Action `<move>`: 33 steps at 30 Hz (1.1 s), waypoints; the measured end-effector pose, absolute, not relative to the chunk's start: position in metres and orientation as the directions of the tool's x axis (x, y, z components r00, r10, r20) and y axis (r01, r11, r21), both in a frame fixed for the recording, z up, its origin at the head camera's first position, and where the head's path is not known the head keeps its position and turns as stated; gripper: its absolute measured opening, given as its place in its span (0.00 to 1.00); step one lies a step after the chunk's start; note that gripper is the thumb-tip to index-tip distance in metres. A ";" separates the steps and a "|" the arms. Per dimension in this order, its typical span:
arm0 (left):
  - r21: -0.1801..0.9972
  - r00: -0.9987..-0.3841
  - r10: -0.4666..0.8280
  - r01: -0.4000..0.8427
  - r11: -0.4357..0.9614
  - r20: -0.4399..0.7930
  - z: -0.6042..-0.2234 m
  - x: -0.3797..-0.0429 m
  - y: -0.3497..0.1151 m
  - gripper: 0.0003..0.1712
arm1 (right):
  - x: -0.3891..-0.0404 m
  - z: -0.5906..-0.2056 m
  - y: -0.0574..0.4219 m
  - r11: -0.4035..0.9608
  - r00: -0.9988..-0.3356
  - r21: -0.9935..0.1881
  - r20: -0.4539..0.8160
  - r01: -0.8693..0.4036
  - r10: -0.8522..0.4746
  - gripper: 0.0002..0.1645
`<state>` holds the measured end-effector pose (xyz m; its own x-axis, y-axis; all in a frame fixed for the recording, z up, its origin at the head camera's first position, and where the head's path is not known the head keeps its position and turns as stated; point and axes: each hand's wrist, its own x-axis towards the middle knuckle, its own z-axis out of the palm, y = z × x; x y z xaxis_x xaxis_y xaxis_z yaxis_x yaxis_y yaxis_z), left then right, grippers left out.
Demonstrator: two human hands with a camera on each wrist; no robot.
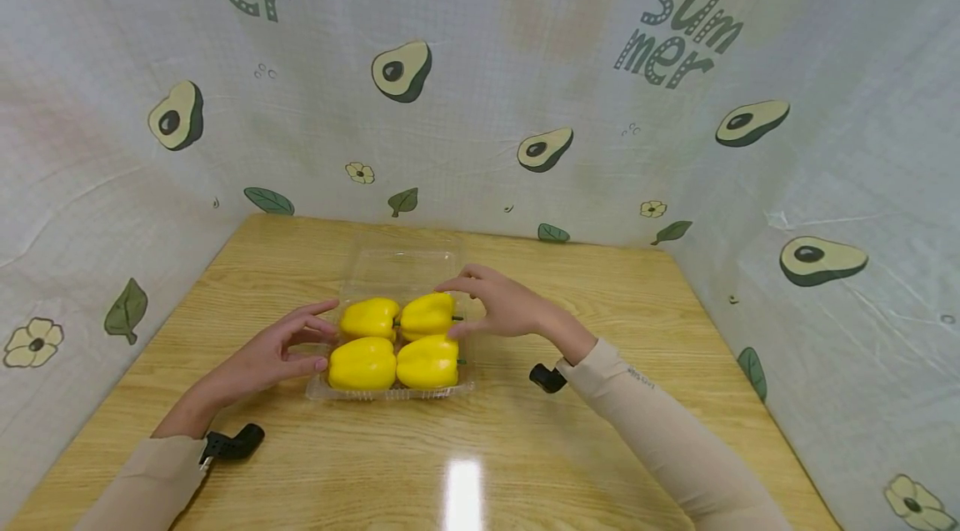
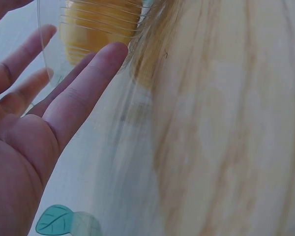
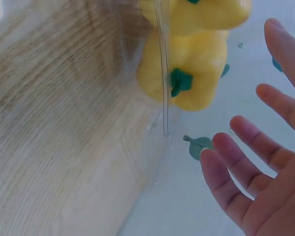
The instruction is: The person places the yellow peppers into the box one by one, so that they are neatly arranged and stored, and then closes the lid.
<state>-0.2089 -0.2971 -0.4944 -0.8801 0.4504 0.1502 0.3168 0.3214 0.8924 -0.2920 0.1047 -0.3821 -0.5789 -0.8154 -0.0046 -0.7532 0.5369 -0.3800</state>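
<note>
Several yellow bell peppers (image 1: 362, 364) with green stems sit in two rows inside a clear plastic clamshell box (image 1: 318, 388). The box's see-through lid (image 1: 405, 268) lies back, away from the person. At the left wall, my left hand (image 1: 273, 352) has its fingers spread and loosely bent beside the box; in the left wrist view its fingertips (image 2: 119, 49) come close to the ribbed plastic. My right hand (image 1: 504, 306) hovers at the right side by the back right pepper (image 1: 426, 316). Its fingers spread apart with nothing between them in the right wrist view, next to a pepper (image 3: 199, 73).
A wooden table (image 1: 600, 289) carries the box. White cloth (image 1: 480, 81) printed with avocados and leaves hangs behind and at both sides. Black wrist mounts (image 1: 236, 441) stick out near both sleeves. A light reflection shines on the table front.
</note>
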 end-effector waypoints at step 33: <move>0.896 -0.880 0.452 0.309 0.318 0.143 -0.494 -0.209 -0.297 0.20 | -0.358 -0.415 0.114 0.580 -0.788 -0.677 0.001 -0.453 -0.615 0.40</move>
<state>-0.2087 -0.2971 -0.4937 -0.8802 0.4525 0.1433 0.3094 0.3180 0.8962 -0.3583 0.1139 -0.4150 -0.7883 -0.6152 0.0012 -0.4535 0.5797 -0.6770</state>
